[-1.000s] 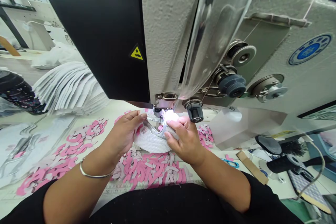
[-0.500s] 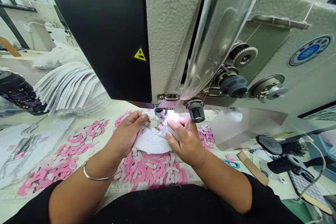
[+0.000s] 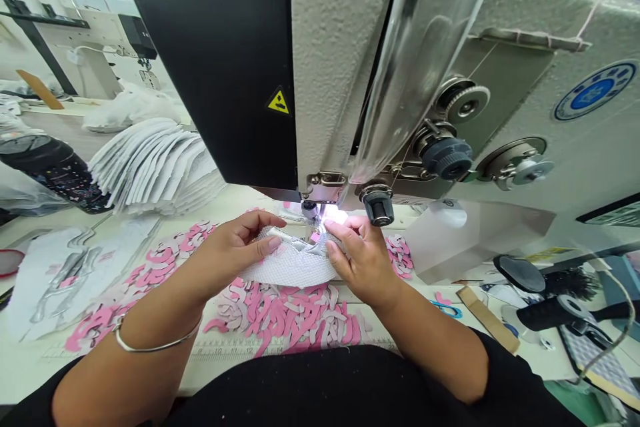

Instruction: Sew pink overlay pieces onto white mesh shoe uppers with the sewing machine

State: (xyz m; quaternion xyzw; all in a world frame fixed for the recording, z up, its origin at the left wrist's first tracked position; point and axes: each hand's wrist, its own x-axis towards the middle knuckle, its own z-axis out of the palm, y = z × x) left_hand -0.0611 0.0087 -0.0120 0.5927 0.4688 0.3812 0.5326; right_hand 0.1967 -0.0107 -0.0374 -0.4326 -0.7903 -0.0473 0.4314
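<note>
Currently left hand [image 3: 235, 250] and right hand [image 3: 363, 260] both grip white mesh shoe upper [image 3: 290, 265], long axis crosswise between them; right hand nearer presser foot [image 3: 310, 210] ahead.

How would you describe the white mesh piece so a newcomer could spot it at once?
At the lit needle area of the grey sewing machine, the white mesh shoe upper sits between the left hand and right hand. Unlike the pink and grey cutouts beneath, it is netted with silver trim.
</note>
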